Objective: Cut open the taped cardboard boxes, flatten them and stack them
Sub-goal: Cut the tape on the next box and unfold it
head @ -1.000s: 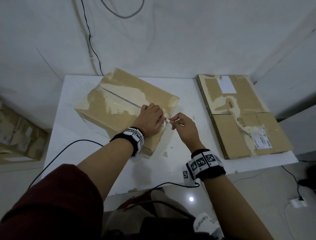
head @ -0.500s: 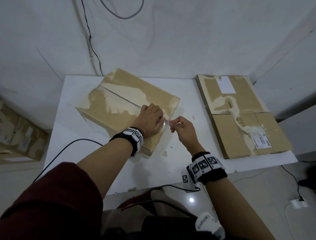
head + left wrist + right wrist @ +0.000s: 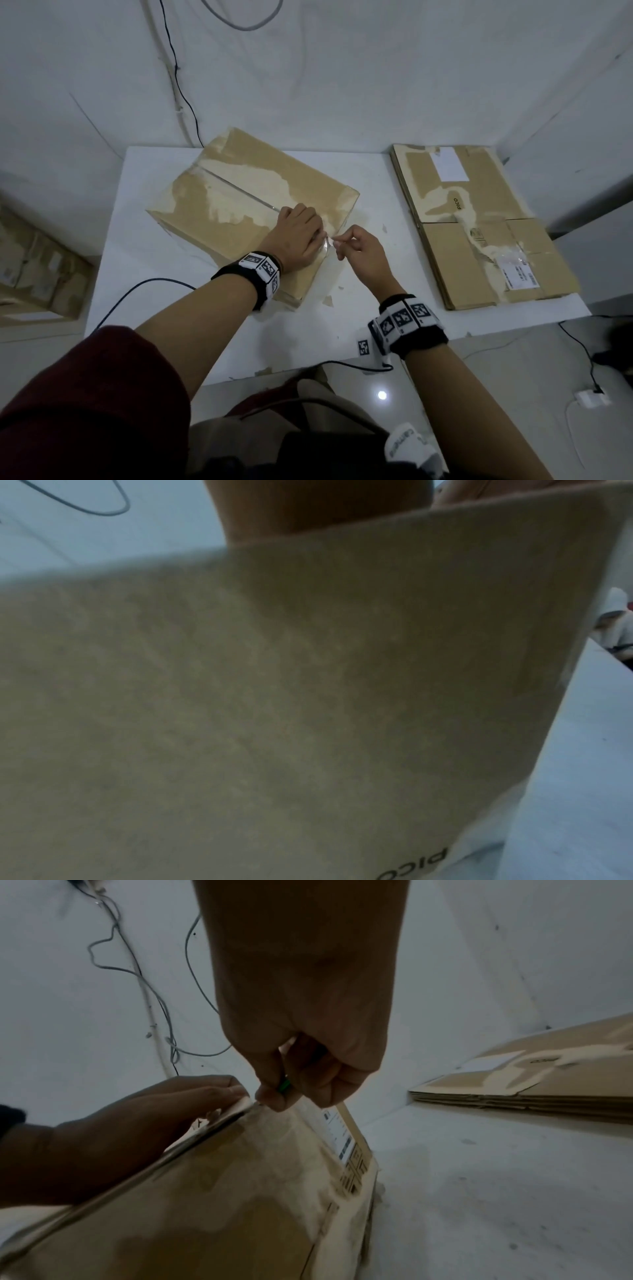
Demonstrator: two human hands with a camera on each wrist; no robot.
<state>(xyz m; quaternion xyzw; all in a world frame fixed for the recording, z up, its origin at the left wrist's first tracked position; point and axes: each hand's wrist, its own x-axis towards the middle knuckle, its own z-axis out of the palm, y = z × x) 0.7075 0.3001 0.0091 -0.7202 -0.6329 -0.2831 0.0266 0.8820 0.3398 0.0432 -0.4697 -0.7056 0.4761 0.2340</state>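
fingers of my right hand (image 3: pixel 359 255) pinch a small cutter at the cardboard box (image 3: pixel 246 209) edge mid-table; left hand (image 3: pixel 294 236) lies flat on top. right wrist: green cutter (image 3: pixel 284 1087) pinched; keep strokes shallow along the tape.

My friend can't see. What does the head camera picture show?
A person's left hand presses on a cardboard box while the right hand pinches clear tape at its near edge. Flattened boxes lie stacked at the right of the white table.

White tabletop (image 3: pixel 144 267) with cardboard on it.
A taped box (image 3: pixel 246 205) stands left; flattened boxes (image 3: pixel 479 233) lie stacked right.
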